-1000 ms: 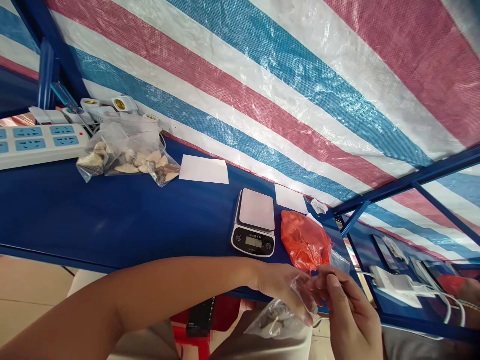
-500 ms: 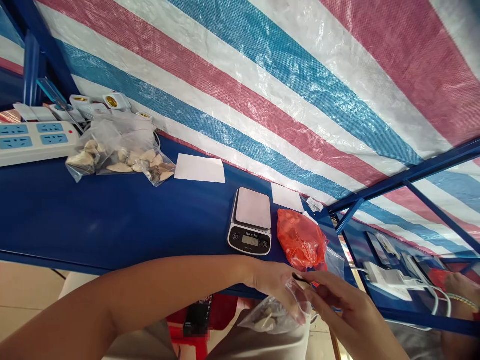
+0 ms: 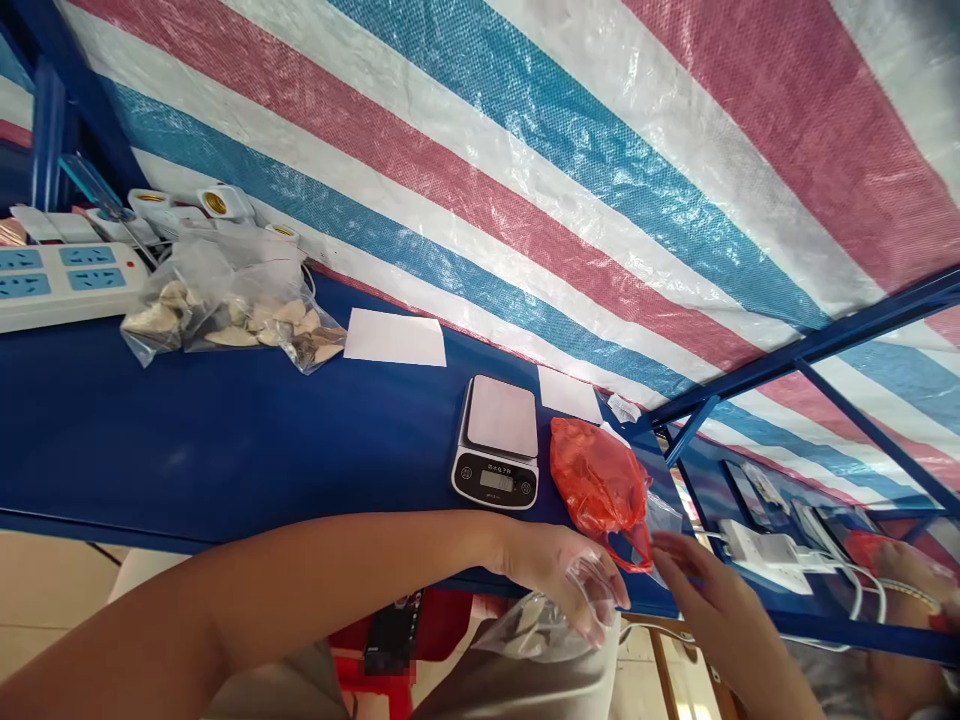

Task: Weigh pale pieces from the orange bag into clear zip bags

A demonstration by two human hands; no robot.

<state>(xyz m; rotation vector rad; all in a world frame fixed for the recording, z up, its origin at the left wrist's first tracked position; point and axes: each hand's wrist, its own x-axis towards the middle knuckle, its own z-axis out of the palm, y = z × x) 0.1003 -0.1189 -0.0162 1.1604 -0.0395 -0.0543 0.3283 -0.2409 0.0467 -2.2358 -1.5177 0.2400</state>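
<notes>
My left hand [image 3: 559, 570] holds a clear plastic bag [image 3: 529, 632] above my lap, fingers spread around its mouth. Pale, dried-looking slices lie in the bottom of this bag. My right hand [image 3: 694, 570] is at the right edge of a crumpled red plastic bag [image 3: 600, 475], fingers stretched toward it and apparently holding nothing. Whether the fingertips touch the red bag I cannot tell; its contents are hidden. Just left of the red bag stands a digital kitchen scale [image 3: 499, 440] with a bare platform.
Clear bags of similar slices [image 3: 240, 320] lie at the back left beside a power strip [image 3: 67, 285]. White papers [image 3: 395, 337] lie along the striped sheet [image 3: 480, 190]. At right, another person's arm [image 3: 911, 600] shows beyond the blue frame. Below is a red stool [image 3: 442, 625].
My right hand has left the clear bag's mouth, where it held a dark slice, and moved right to the red bag. The slice no longer shows in it. My left hand keeps the clear bag.
</notes>
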